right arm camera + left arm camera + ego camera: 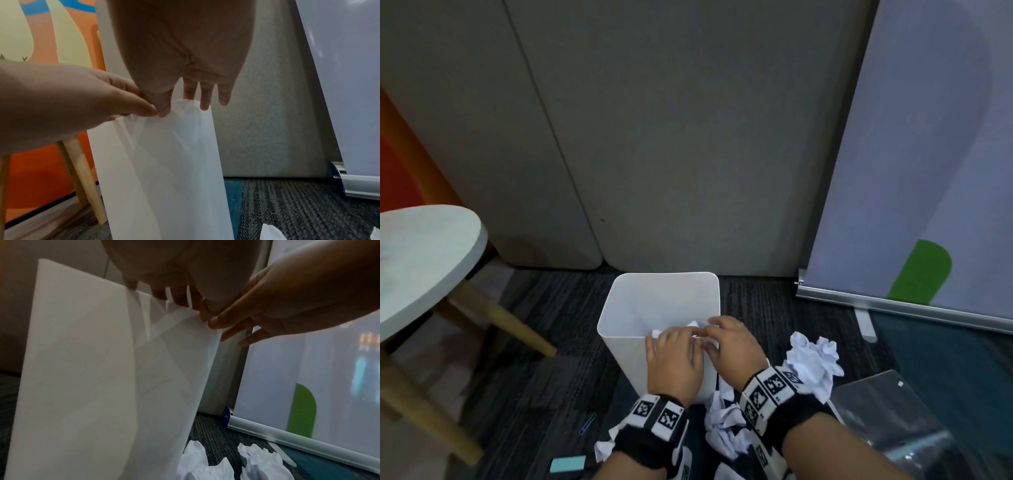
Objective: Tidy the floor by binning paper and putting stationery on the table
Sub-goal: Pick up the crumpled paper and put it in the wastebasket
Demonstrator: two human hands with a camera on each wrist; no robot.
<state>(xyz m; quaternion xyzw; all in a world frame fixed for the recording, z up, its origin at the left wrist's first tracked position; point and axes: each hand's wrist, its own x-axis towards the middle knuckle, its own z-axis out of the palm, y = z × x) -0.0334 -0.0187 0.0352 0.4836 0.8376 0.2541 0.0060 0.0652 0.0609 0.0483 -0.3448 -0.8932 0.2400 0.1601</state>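
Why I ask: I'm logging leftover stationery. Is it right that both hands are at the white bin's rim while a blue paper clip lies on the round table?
Not quite: the blue paper clip lies on the carpet, not the round table, as the head view shows. Both hands, left hand and right hand, are at the white bin.

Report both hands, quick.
Left hand: pinching crumpled paper over the bin.
Right hand: pinching the same paper.

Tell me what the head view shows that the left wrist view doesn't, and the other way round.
Only the head view shows the round table, a blue paper clip, a light blue eraser-like block on the carpet, and a wad of paper under the fingers over the bin. Only the left wrist view shows the bin's outer wall down to the floor. Both show the white bin, both hands at its rim, crumpled paper on the carpet, and the banner.
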